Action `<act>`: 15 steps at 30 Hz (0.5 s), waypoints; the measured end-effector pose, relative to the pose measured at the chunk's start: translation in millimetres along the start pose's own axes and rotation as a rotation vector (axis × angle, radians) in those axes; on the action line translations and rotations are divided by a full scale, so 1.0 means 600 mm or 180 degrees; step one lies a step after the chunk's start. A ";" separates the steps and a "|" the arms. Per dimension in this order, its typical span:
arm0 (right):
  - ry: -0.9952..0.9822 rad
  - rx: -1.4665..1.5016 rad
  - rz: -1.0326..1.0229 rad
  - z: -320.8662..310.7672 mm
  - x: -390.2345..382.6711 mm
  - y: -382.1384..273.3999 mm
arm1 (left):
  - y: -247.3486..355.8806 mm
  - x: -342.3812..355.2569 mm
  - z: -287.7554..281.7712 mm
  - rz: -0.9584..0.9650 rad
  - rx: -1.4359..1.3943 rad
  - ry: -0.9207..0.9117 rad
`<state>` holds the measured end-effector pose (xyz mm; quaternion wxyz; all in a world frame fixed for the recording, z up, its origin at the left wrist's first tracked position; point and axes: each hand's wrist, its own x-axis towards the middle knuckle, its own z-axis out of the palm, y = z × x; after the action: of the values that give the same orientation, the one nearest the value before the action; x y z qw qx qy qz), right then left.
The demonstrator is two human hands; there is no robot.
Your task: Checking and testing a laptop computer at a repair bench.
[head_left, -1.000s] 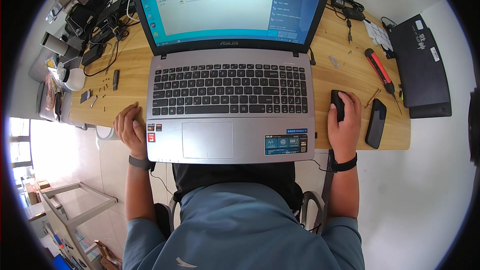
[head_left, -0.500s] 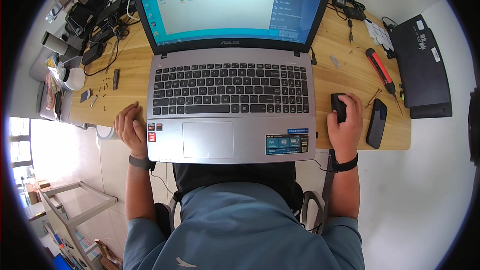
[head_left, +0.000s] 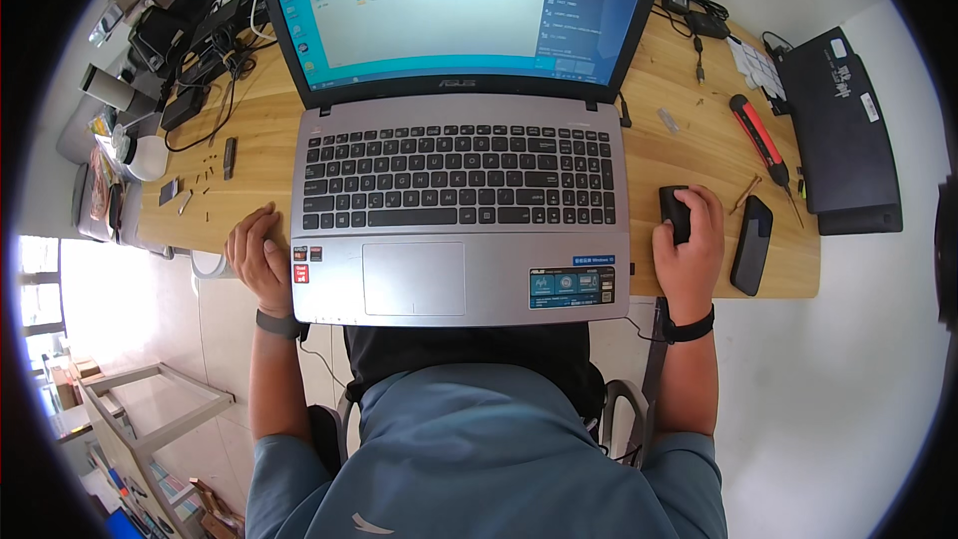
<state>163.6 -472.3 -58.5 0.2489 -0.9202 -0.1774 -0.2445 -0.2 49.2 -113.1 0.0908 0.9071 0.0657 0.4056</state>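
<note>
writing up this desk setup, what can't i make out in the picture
Mouse: head view, partly hidden by the right hand.
Laptop screen: head view, top cut off by the upper edge.
Left hand: head view, its own back hides the palm and whatever may be under it.
Small bits on the table: head view, perhaps screws, too small to tell.
</note>
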 end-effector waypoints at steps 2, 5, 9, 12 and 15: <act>0.0000 -0.0001 0.0006 0.000 0.000 0.002 | -0.001 0.000 0.002 0.0029 0.0001 0.0001; -0.0001 -0.0016 0.0014 0.001 -0.002 0.004 | 0.002 0.002 0.003 0.0023 -0.0009 0.0009; -0.0004 -0.0026 0.0020 0.002 -0.002 0.004 | 0.000 0.001 0.001 0.0022 -0.0010 0.0009; 0.0005 -0.0024 -0.0005 0.002 -0.001 0.005 | 0.000 0.000 0.002 0.0006 -0.0009 0.0009; 0.0003 -0.0039 0.0004 0.001 -0.002 0.005 | 0.000 0.000 0.004 0.0013 -0.0020 -0.0001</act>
<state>164.1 -474.7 -60.6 0.2434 -0.9217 -0.1752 -0.2459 1.5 49.0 -114.9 0.0928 0.9070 0.0627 0.4059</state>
